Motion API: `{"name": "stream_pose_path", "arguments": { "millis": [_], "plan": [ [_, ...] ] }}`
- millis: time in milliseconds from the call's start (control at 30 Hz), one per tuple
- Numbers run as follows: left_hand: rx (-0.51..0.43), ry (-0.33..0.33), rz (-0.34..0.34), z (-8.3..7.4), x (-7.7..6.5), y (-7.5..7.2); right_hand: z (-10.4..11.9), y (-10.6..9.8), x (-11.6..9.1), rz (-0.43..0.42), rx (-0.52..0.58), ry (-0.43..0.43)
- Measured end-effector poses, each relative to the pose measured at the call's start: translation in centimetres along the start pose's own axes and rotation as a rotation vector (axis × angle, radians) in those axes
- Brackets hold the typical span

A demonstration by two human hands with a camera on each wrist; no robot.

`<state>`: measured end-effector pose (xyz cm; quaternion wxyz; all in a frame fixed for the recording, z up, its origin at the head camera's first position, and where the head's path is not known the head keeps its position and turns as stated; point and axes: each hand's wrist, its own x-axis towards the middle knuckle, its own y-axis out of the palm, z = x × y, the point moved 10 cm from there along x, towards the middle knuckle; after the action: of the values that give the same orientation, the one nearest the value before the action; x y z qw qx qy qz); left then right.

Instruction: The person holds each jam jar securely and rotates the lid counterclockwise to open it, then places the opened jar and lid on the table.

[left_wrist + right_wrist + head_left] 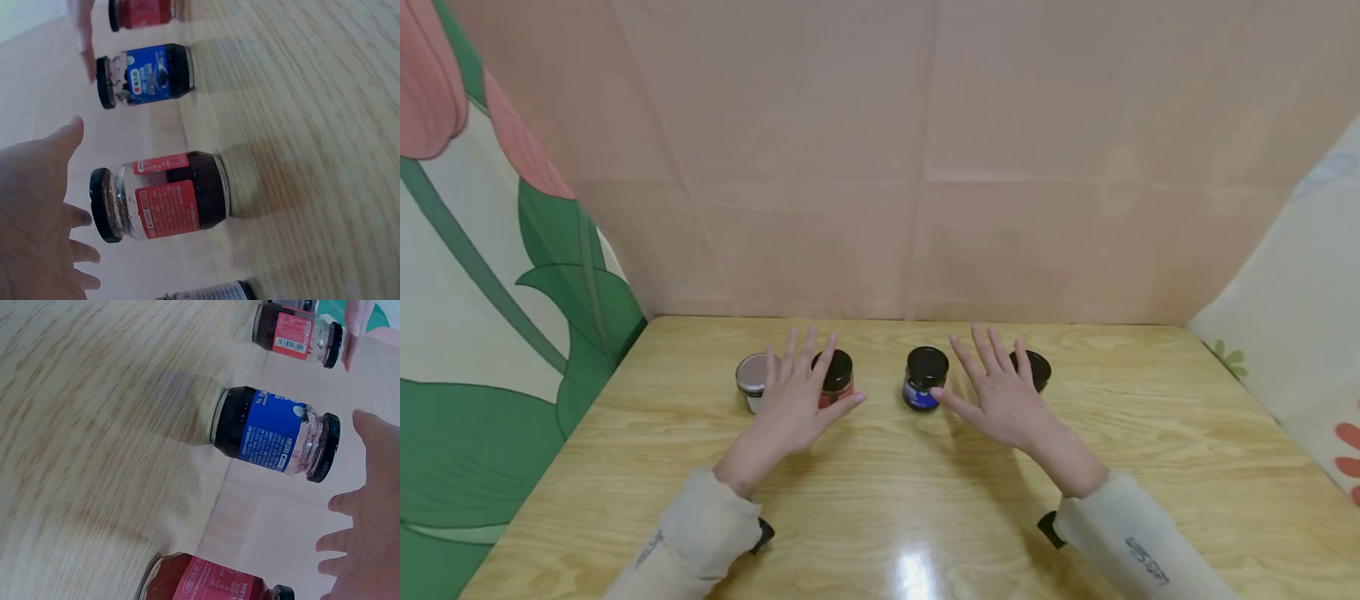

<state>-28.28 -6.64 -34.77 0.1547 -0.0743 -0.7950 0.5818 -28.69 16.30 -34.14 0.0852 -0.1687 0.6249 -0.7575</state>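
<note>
Fingers (pixel 985 348) are spread and straight on both hands, gripping nothing: the right hand (pixel 1011 408) hovers just right of the blue-labelled jar (pixel 925 379), its thumb (pixel 958 407) crossing that jar in the head view, while the left hand (pixel 790 404) hovers left of it, by the red-labelled jar (pixel 169 209). Farther left stands the pale-lidded jar (pixel 751 375), and the pink-labelled jar (pixel 212 581) is to its right; all stand upright on the table (pixel 880 475), presumably so flat bases steady them and lids face up within reach.
</note>
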Motion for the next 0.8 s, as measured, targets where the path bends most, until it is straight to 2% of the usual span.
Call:
{"name": "stream_pose_path", "arguments": {
  "millis": [200, 400, 800],
  "plan": [
    [-0.009, 0.013, -0.039, 0.5, -0.3, -0.4, 0.2, -0.3, 0.0, -0.039, 0.023, -0.016],
    [-0.015, 0.001, -0.025, 0.9, -0.3, -0.4, 0.7, -1.1, -0.1, -0.122, 0.038, -0.059],
    [0.007, -0.001, -0.058, 2.2, -1.0, -0.8, 1.9, -1.8, -0.6, -0.226, 0.048, -0.131]
  ]
}}
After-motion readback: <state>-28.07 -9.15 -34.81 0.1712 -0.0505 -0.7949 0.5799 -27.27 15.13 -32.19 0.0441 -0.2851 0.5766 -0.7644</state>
